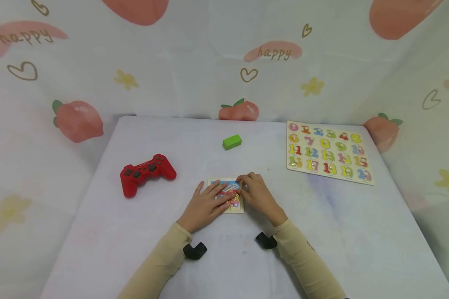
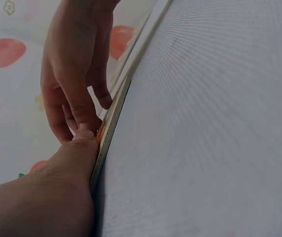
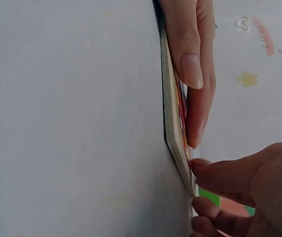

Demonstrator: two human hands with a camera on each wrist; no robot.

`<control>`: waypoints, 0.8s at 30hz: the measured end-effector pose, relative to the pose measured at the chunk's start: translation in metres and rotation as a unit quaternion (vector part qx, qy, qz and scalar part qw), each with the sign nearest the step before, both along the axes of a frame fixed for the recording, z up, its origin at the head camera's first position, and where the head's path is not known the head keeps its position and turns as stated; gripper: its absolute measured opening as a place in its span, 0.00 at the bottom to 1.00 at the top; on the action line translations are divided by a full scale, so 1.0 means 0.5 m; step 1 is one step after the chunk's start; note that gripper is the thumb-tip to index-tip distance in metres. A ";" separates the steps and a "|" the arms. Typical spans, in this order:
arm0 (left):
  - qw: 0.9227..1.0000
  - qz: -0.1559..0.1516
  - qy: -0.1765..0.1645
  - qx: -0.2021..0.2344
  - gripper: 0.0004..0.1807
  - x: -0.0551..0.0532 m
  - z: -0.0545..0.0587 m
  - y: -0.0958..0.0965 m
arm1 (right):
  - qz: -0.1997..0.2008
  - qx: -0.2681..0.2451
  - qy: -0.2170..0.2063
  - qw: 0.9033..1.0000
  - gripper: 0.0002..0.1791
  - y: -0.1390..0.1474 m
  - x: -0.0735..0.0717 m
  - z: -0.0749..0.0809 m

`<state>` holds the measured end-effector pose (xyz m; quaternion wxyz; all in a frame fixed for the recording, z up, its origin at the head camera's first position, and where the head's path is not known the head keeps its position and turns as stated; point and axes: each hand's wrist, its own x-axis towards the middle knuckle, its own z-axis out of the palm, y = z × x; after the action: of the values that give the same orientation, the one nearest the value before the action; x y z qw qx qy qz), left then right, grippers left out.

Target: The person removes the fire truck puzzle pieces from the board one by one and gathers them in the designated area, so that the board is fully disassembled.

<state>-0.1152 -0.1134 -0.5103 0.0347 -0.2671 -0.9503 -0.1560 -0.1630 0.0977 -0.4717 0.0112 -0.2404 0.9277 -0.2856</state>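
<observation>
A small square wooden jigsaw puzzle (image 1: pixel 236 205) with a colourful picture lies flat on the white-covered table near the middle. My left hand (image 1: pixel 206 204) rests on its left part, fingers spread and nearly straight across the picture, hiding much of it. At the puzzle's upper right, my right hand (image 1: pixel 257 194) has bent fingers at the edge. In the right wrist view the right thumb (image 3: pixel 205 170) touches the top face near a corner and the fingertips sit against the side, so the hand pinches the puzzle's edge.
A red game controller (image 1: pixel 146 172) lies to the left. Beyond the puzzle is a green block (image 1: pixel 232 142). A wooden number board (image 1: pixel 327 153) with several coloured numerals is at the back right. A patterned curtain (image 1: pixel 194 62) hangs behind the table.
</observation>
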 end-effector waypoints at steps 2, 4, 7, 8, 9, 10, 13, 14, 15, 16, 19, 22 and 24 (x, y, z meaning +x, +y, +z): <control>1.000 0.002 0.001 0.005 0.24 0.001 0.000 0.001 | -0.008 -0.004 -0.001 1.000 0.10 -0.004 0.001 0.002; 1.000 0.004 0.004 0.008 0.24 0.002 0.001 0.002 | -0.016 -0.011 -0.007 1.000 0.10 -0.008 0.001 0.005; 1.000 0.006 0.012 0.014 0.24 0.003 0.002 0.004 | -0.024 -0.014 -0.014 0.999 0.10 -0.010 -0.002 0.007; 1.000 0.006 0.013 0.015 0.23 0.004 0.003 0.005 | -0.027 -0.013 -0.016 0.999 0.10 -0.011 -0.002 0.007; 1.000 0.006 0.015 0.017 0.23 0.004 0.004 0.005 | -0.028 -0.013 -0.017 0.999 0.10 -0.011 -0.003 0.007; 1.000 0.006 0.017 0.021 0.23 0.005 0.005 0.006 | -0.029 -0.011 -0.018 0.999 0.09 -0.011 -0.004 0.006; 1.000 0.007 0.019 0.024 0.23 0.005 0.008 0.007 | -0.030 -0.013 -0.023 0.999 0.09 -0.011 -0.007 0.006; 0.999 0.007 0.019 0.026 0.23 0.005 0.009 0.007 | -0.032 -0.016 -0.025 0.999 0.09 -0.011 -0.007 0.006; 0.999 0.007 0.018 0.027 0.23 0.005 0.009 0.008 | -0.034 -0.020 -0.030 0.999 0.08 -0.011 -0.008 0.007; 0.999 0.007 0.019 0.028 0.23 0.005 0.009 0.008 | -0.037 -0.027 -0.034 0.998 0.08 -0.012 -0.008 0.009; 0.999 0.005 0.018 0.030 0.22 0.005 0.006 0.007 | -0.041 -0.042 -0.052 0.997 0.05 -0.014 -0.012 0.012; 0.999 0.006 0.017 0.027 0.22 0.003 0.002 0.005 | -0.037 -0.052 -0.085 0.994 0.05 -0.016 -0.016 0.014; 1.000 0.004 0.018 0.025 0.23 0.001 0.001 0.004 | -0.033 -0.055 -0.102 0.993 0.06 -0.016 -0.017 0.013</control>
<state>-0.1146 -0.1115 -0.5099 0.0595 -0.2649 -0.9465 -0.1743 -0.1716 0.0898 -0.4653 0.0827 -0.1795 0.9122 -0.3590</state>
